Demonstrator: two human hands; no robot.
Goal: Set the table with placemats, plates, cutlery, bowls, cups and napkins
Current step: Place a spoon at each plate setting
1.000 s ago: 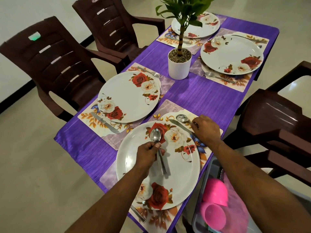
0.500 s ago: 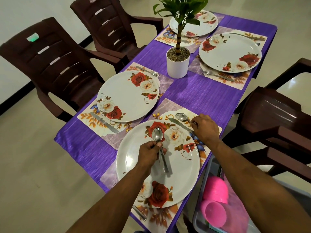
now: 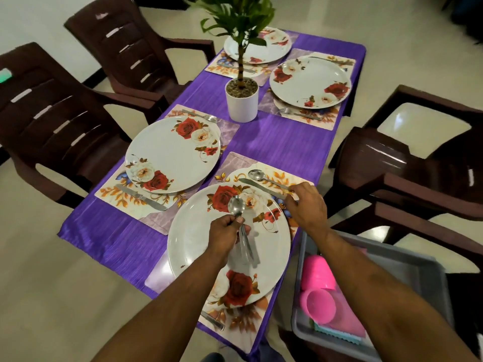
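Currently, spoon stage of the cutlery step; largest items first:
table: purple-clothed table (image 3: 282, 147) carries four placemats, each with a floral plate; fork and knife visible at most settings.
bin: grey bin (image 3: 407, 267) beside the table's near right edge holds pink cups (image 3: 317, 290) and a stack of pink and teal cloths, probably the napkins; rest of its contents hidden.
near plate: near plate (image 3: 228, 244) sits on its placemat (image 3: 277, 178).
right hand: right hand (image 3: 305, 205) touches the handles of a placed spoon (image 3: 266, 178) and a knife (image 3: 261, 188) on the mat; grip state cannot be told.
left hand: left hand (image 3: 224, 235) grips spare spoons (image 3: 239, 218) over the near plate.
next move: probably take a spare spoon to a setting lacking one, lay it beside the knife.
pending: bowls, cups, napkins not yet out.
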